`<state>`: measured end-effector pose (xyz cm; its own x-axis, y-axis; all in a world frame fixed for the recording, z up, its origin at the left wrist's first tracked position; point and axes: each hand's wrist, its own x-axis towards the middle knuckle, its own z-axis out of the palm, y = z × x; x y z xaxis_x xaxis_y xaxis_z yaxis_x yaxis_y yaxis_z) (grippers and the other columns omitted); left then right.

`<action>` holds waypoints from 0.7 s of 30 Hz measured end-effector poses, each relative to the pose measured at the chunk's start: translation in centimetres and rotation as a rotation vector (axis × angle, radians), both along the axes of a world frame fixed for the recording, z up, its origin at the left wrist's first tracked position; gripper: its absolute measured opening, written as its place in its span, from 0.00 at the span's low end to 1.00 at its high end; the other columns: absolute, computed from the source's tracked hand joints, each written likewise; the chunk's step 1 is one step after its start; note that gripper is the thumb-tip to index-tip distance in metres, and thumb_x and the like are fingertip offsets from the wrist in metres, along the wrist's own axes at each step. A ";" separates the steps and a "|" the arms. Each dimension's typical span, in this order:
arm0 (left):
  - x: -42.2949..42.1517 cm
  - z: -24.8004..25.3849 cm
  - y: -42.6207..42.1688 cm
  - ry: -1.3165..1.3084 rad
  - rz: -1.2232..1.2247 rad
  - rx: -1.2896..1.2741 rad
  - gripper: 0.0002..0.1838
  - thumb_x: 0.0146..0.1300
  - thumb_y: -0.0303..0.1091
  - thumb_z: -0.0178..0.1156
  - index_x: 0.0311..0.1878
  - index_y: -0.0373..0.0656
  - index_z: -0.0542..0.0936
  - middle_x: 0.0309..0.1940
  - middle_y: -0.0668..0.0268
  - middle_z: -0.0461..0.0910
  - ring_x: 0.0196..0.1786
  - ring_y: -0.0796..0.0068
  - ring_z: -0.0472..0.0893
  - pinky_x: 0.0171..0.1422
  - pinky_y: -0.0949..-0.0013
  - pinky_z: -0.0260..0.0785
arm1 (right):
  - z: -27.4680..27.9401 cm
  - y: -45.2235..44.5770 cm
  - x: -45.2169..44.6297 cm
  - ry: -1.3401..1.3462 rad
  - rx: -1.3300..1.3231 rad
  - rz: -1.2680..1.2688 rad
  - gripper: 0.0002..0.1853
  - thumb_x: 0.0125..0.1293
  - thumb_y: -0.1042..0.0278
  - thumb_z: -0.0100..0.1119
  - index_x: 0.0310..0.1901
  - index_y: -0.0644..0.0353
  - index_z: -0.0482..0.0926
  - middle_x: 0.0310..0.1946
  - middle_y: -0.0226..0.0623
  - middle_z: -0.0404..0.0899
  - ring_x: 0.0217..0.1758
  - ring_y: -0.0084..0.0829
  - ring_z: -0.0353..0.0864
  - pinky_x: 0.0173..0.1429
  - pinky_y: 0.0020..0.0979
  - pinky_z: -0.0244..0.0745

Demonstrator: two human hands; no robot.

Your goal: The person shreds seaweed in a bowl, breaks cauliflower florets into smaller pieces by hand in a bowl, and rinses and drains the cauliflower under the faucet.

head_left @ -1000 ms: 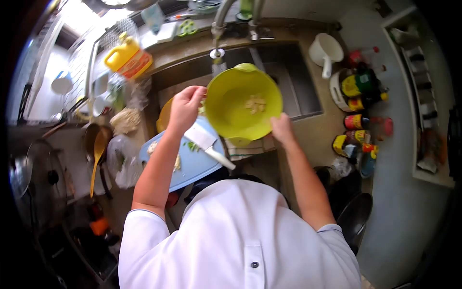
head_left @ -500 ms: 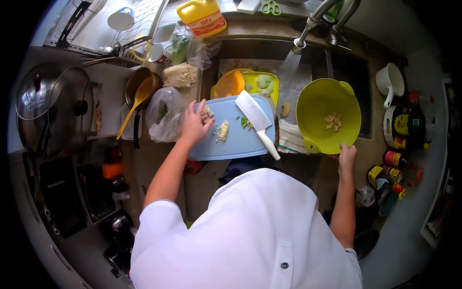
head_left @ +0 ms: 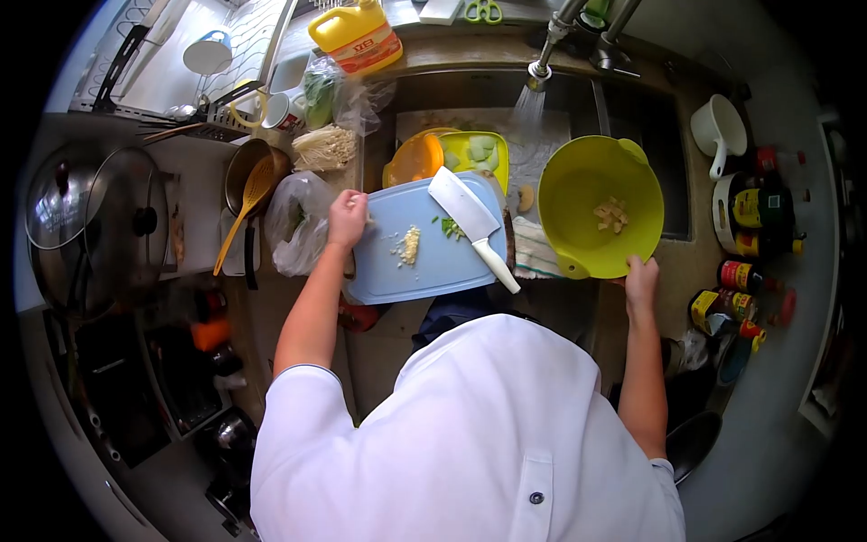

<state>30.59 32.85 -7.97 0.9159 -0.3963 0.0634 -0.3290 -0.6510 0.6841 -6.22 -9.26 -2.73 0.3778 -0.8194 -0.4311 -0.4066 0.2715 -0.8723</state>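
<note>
My left hand (head_left: 348, 217) is closed at the left edge of the blue cutting board (head_left: 379, 266); what its fingers hold is hidden. My right hand (head_left: 642, 282) grips the near rim of a green bowl (head_left: 567, 203), tilted so that its inside shows, with several tan pieces (head_left: 611, 215) at the bottom. On the board lie minced garlic (head_left: 411, 246), a few chopped green bits (head_left: 449, 228) and a white-handled cleaver (head_left: 465, 204).
Water runs from the faucet (head_left: 539, 74) into the sink (head_left: 578, 95). Orange (head_left: 417, 161) and yellow-green (head_left: 499, 172) containers sit behind the board. Enoki mushrooms (head_left: 325, 147), a plastic bag (head_left: 298, 221) and a pan (head_left: 237, 172) stand left; a white pot (head_left: 720, 126) and bottles (head_left: 733, 274) stand right.
My left hand has closed from spread fingers and drawn slightly left. The pale pieces beneath it on the board no longer show. My right hand keeps its grip on the green bowl.
</note>
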 end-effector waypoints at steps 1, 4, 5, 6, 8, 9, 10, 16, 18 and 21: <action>0.5 0.8 0.0 0.396 0.167 -0.268 0.09 0.70 0.39 0.59 0.40 0.43 0.76 0.25 0.68 0.75 0.23 0.73 0.75 0.26 0.67 0.69 | 0.6 0.4 0.2 -0.028 0.028 -0.004 0.13 0.65 0.70 0.50 0.44 0.73 0.75 0.36 0.44 0.81 0.31 0.35 0.85 0.31 0.36 0.85; 1.1 2.0 0.1 0.887 0.316 -0.697 0.10 0.73 0.42 0.54 0.39 0.48 0.74 0.26 0.72 0.74 0.24 0.84 0.73 0.19 0.82 0.59 | 0.0 0.4 -0.1 -0.044 0.068 -0.009 0.13 0.66 0.71 0.48 0.46 0.72 0.75 0.36 0.44 0.82 0.30 0.35 0.85 0.30 0.34 0.84; 1.2 2.3 -0.3 1.010 0.252 -0.842 0.10 0.74 0.42 0.54 0.39 0.48 0.74 0.27 0.71 0.74 0.25 0.83 0.73 0.18 0.82 0.57 | -0.7 0.1 -0.4 -0.030 0.076 -0.009 0.14 0.66 0.72 0.47 0.47 0.72 0.75 0.36 0.43 0.83 0.30 0.34 0.85 0.30 0.33 0.83; 1.1 3.2 -1.1 1.133 0.182 -0.986 0.10 0.74 0.43 0.53 0.38 0.48 0.73 0.27 0.71 0.74 0.26 0.82 0.73 0.18 0.82 0.56 | -1.8 0.0 -0.6 -0.033 0.074 -0.015 0.14 0.66 0.72 0.47 0.47 0.72 0.75 0.36 0.43 0.83 0.30 0.34 0.85 0.30 0.33 0.83; 0.4 5.7 -4.0 1.208 0.084 -1.061 0.10 0.74 0.42 0.52 0.38 0.48 0.73 0.28 0.70 0.74 0.27 0.82 0.73 0.18 0.82 0.56 | -3.6 -0.5 -1.3 -0.003 -0.010 0.009 0.14 0.66 0.72 0.46 0.47 0.73 0.75 0.35 0.43 0.82 0.30 0.35 0.86 0.28 0.33 0.83; -0.3 7.0 -6.1 1.289 -0.008 -1.139 0.10 0.74 0.42 0.52 0.38 0.49 0.73 0.30 0.69 0.74 0.28 0.82 0.73 0.18 0.82 0.56 | -3.1 -0.1 -1.1 -0.076 -0.010 0.014 0.11 0.67 0.72 0.48 0.40 0.72 0.77 0.31 0.41 0.83 0.30 0.30 0.84 0.30 0.31 0.79; -1.1 8.5 -8.4 1.320 -0.038 -1.137 0.10 0.74 0.42 0.52 0.38 0.49 0.73 0.30 0.69 0.74 0.28 0.82 0.73 0.18 0.82 0.56 | -4.6 -0.3 -1.7 -0.064 -0.099 0.028 0.11 0.67 0.72 0.49 0.39 0.72 0.77 0.31 0.40 0.83 0.29 0.29 0.83 0.30 0.31 0.79; -11.2 14.7 -26.1 1.133 -0.528 -0.511 0.12 0.69 0.41 0.60 0.45 0.42 0.78 0.33 0.69 0.77 0.33 0.80 0.77 0.35 0.76 0.71 | -3.8 1.0 -3.1 0.216 -0.405 0.002 0.16 0.61 0.64 0.58 0.35 0.75 0.76 0.31 0.62 0.81 0.39 0.57 0.83 0.42 0.47 0.74; -15.8 15.2 -31.8 0.907 -0.773 -0.191 0.16 0.68 0.41 0.61 0.47 0.35 0.78 0.34 0.68 0.80 0.34 0.80 0.77 0.41 0.75 0.73 | -0.4 2.1 -3.3 0.088 -0.051 -0.163 0.14 0.62 0.67 0.56 0.38 0.76 0.75 0.31 0.60 0.81 0.33 0.52 0.86 0.36 0.44 0.80; -21.4 10.1 -37.1 0.607 -1.031 -0.054 0.24 0.61 0.39 0.65 0.55 0.33 0.78 0.43 0.53 0.84 0.45 0.61 0.85 0.52 0.64 0.75 | -1.4 2.5 -6.1 0.131 -0.112 -0.279 0.13 0.63 0.70 0.53 0.39 0.75 0.75 0.31 0.60 0.82 0.31 0.50 0.86 0.34 0.43 0.81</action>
<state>9.14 -4.30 2.12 0.0542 -0.9717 -0.2300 -0.2927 -0.2357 0.9267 -12.34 -6.75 -4.18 0.0794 -0.9286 -0.3624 -0.4405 0.2935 -0.8484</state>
